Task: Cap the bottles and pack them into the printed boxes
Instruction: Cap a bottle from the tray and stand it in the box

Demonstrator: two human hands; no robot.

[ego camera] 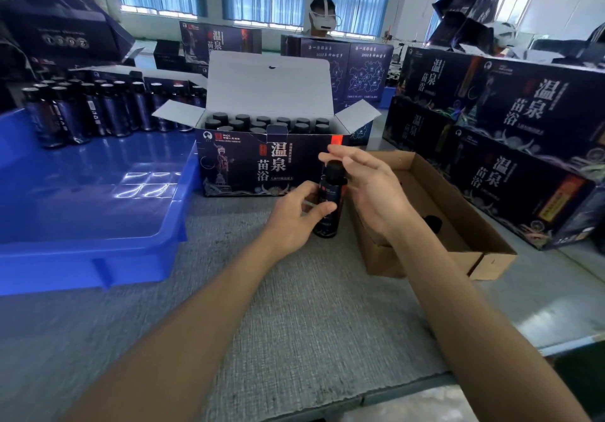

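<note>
close before the printed box (pixel 248 166), left fingers (pixel 319 209) grip the bottle (pixel 327 223), right fingers (pixel 348 157) pinch its cap (pixel 334 170).

Of the person, only two arms and two hands are visible in the head view. The left hand (pixel 294 215) and the right hand (pixel 370 189) are both bare, fingers and backs uncovered. The left forearm (pixel 203 317) and the right forearm (pixel 458 307) are bare too, from the wrist down to the lower edge of the view. Both forearms look slim and smooth.
</note>
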